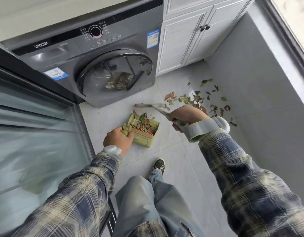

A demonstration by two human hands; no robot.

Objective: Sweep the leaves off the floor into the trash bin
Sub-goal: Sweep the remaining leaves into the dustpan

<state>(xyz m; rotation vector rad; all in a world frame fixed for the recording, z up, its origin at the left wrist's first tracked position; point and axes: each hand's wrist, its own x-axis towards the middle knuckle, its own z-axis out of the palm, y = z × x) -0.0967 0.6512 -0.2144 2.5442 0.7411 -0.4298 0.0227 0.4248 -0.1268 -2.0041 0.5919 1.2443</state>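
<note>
The left hand [118, 138] grips the dustpan [144, 129] full of leaves [197, 100]. The right hand [185, 117] grips the broom [150, 106].

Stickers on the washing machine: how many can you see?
2. One sticker sits on the front's lower left, beside the door; the other sticker is at the upper right corner, near the controls. Others may be hidden.

Home laundry nook: washing machine [96, 65], cabinets [190, 40].

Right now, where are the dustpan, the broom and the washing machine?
dustpan [148, 134], head view, green side wall.
broom [148, 105], head view, blurred head.
washing machine [117, 75], head view, round door.
</note>
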